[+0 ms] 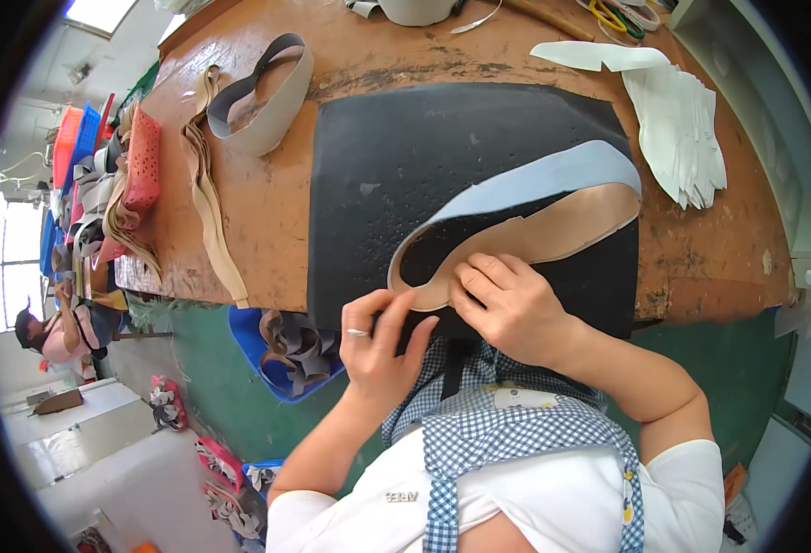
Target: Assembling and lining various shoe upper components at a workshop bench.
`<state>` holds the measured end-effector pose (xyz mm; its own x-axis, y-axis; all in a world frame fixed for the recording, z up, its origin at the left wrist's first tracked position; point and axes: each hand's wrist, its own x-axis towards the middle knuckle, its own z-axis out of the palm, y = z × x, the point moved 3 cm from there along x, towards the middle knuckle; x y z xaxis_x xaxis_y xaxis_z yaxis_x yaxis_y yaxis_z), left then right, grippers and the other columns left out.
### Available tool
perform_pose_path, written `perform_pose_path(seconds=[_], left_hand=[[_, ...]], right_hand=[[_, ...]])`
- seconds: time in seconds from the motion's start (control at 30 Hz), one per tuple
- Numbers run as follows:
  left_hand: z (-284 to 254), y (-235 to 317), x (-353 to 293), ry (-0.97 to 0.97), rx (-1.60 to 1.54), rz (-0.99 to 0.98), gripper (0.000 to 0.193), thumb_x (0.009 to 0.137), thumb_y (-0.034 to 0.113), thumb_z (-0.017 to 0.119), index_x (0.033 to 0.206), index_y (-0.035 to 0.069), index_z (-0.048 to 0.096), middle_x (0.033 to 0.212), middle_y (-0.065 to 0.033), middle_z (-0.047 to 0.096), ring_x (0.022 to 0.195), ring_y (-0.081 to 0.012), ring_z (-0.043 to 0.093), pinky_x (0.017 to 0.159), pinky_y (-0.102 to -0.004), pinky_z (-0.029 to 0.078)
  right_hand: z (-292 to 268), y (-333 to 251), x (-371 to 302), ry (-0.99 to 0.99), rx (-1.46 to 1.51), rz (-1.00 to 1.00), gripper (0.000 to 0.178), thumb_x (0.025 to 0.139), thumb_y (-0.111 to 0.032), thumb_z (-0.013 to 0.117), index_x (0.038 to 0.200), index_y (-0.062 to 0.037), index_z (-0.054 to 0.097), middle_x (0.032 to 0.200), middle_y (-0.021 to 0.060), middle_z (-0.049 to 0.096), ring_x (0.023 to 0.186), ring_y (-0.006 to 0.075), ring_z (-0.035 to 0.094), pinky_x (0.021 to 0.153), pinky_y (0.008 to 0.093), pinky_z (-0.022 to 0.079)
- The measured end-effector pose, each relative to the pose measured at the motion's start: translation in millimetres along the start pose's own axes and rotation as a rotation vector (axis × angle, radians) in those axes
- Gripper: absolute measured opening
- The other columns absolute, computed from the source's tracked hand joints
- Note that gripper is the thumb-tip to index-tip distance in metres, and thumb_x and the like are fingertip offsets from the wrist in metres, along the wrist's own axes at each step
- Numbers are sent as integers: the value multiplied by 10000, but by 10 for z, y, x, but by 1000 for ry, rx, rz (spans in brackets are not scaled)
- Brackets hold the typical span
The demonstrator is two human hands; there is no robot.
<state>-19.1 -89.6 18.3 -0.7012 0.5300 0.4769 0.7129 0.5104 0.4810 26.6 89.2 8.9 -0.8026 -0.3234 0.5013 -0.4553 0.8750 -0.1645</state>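
A looped strip [553, 172], pale blue outside and beige inside, stands on edge on a black mat [378, 138]. My left hand [380, 348], with a ring on one finger, is at the loop's near left end, its index finger against the strip and its thumb just below the edge. Beside it, my right hand [511, 309] has its fingers bent over the near side of the strip, pressing the beige face. Its thumb is mostly hidden, as is the part of the strip under the fingers.
Left of the mat lie a grey looped band [286, 111] and a bundle of tan strips [205, 198]. White cut pieces [677, 129] are stacked at right. A blue bin [281, 373] of strips stands below the table edge; a red basket [144, 157] is far left. Another person [69, 332] sits beyond.
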Motion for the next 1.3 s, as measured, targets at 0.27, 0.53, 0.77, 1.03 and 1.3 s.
perform_pose_path(seconds=[0.27,0.53,0.77,1.03,1.3], left_hand=[[93,-98,-101,-155,-445,-766,86,985,37,600,1002,-45,616,806,-82,680,590,-78,605,521,-172,478],[142,-83,-131,-99,-858,-875,125,1017,33,547,1031,-71,614,828,-93,686,679,-113,667,557,-218,551],[118,-61,-86,-91,-800,-861,138,1010,66,580,999,-64,624,800,-68,681,678,-92,663,549,-202,539],[109,-165,-3,-193,-570,-871,251,1004,97,594,779,-15,583,617,-29,636,514,-66,612,438,-195,461],[63,-188,65,-240,-452,-916,263,965,120,647,752,-15,572,597,-33,629,480,-64,592,424,-196,444]], right_hand=[[5,-87,46,17,82,52,311,669,-107,651,950,3,724,997,118,670,1000,271,644,849,383,561],[143,-237,129,65,215,174,247,659,-94,711,889,-4,713,893,83,672,831,224,648,679,336,549],[171,-295,148,90,190,160,203,674,-96,700,851,4,704,866,75,663,800,213,643,632,313,538],[208,-350,149,125,170,161,177,673,-112,676,820,-14,689,831,56,626,785,204,621,639,305,526],[6,22,124,197,132,491,158,793,-20,654,927,-19,570,801,110,612,670,273,632,572,364,523]])
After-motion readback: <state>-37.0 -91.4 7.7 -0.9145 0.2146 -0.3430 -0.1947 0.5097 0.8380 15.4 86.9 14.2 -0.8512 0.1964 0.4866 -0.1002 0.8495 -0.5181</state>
